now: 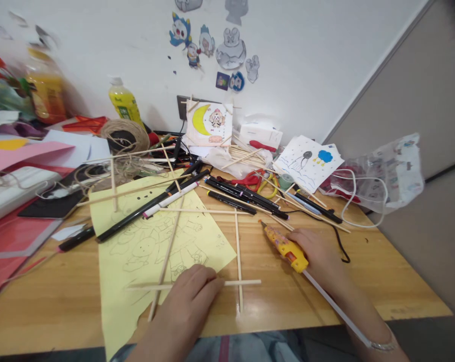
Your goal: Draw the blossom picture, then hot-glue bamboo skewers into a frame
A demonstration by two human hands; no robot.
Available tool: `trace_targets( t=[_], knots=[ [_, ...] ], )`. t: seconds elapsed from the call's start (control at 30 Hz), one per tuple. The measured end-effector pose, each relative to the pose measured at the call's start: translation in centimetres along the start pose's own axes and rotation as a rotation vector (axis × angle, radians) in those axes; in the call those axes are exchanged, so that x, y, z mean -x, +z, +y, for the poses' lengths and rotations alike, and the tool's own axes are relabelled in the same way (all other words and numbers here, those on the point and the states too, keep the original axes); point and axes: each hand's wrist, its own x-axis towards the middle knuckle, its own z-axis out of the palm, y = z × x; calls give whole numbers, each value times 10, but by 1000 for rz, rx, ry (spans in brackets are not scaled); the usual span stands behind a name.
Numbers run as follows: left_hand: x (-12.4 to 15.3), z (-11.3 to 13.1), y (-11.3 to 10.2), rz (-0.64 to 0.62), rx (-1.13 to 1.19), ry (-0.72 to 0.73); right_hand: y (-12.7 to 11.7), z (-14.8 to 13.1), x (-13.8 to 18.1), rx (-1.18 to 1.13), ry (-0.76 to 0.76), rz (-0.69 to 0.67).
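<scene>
My right hand (321, 259) is wrapped around a yellow hot glue gun (288, 249), its nozzle pointing away to the left. A long translucent glue stick (336, 306) runs out of its back end, past my wrist. My left hand (193, 299) has its fingers curled over the near wooden stick (246, 283), covering its middle. That stick crosses an upright stick (238, 251) on the right and a slanted stick (169, 251) on the left. A far crosspiece stick (205, 211) spans their upper ends. Part of this frame lies over yellow paper (118, 291) with pencil drawings.
Black markers (246, 193), red-handled scissors (250, 179) and loose sticks (246, 153) clutter the back. A finished-looking picture in a stick frame (208, 123) leans on the wall. Twine (125, 138), a green-labelled bottle (125, 103) and red folders (19, 241) lie left; a plastic bag (386, 176) sits right.
</scene>
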Motion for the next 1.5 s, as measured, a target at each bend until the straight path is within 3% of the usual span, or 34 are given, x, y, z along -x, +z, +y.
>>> trace_targets(
  t=[0.6,1.17,1.5],
  knots=[
    [0,-1,-1,-42,41,-39,0,1,0,28,-9,-35],
    [-3,3,7,40,17,-17,1,8,2,49,-84,39],
    [1,4,3,-15,22,-43,3,6,2,66,-67,45]
  ],
)
